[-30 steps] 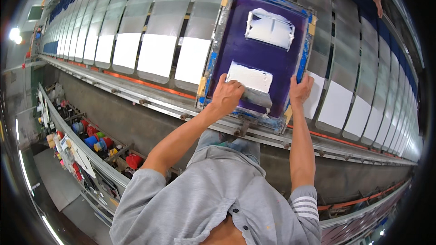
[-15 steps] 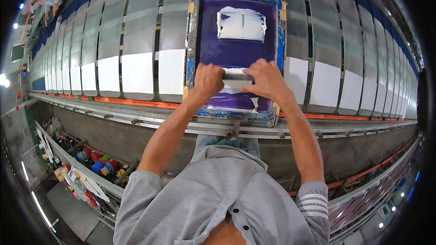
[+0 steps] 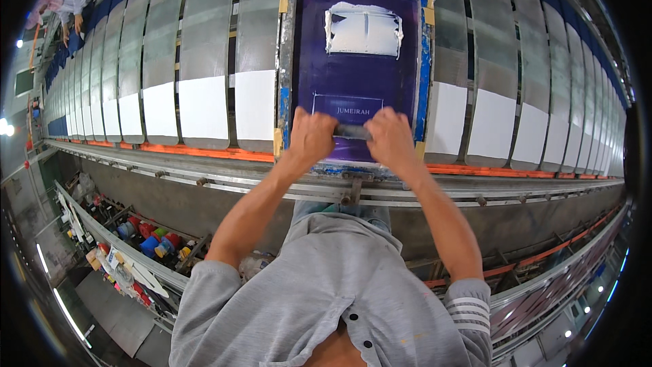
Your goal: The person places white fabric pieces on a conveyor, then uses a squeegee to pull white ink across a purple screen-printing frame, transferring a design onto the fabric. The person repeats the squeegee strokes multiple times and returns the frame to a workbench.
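A screen printing frame, blue-stained at its edges, lies in front of me with a purple mesh inside. My left hand and my right hand are closed round the two ends of a squeegee near the frame's close end. Just beyond the squeegee, a pale line of lettering inside a thin rectangle shows in the mesh. A thick rectangular patch of white ink sits at the mesh's far end. The squeegee's lower edge is mostly hidden.
Long grey boards with white near ends stretch out on both sides. An orange strip and a metal rail run along the table's near edge. Lower left, a shelf holds several coloured tubs. A person stands at the far left.
Both hands have drawn the squeegee toward me, down the mesh. The lettering and rectangle beyond it have come into view, and the white ink near my hands no longer shows.
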Motion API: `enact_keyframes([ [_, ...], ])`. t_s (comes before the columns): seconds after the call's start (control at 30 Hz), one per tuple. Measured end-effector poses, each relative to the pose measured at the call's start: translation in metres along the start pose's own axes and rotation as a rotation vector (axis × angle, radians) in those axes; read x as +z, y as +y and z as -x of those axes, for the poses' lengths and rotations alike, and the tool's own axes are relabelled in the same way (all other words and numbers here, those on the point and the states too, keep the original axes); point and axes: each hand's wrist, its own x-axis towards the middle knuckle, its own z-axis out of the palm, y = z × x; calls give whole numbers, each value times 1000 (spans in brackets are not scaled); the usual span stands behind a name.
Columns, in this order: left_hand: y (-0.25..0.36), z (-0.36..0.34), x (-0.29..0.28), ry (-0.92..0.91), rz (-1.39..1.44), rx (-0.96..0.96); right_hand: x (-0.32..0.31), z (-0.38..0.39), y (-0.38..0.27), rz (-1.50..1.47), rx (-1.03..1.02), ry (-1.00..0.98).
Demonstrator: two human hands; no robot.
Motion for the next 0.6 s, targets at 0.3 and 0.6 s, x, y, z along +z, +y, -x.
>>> enact_keyframes([
  [0.3,-4,-1,17,143,18,63,23,4,6,-25,-15,173],
  [0.6,-14,-55,-20,82,1,50,-22,-54,26,-6,15,31],
])
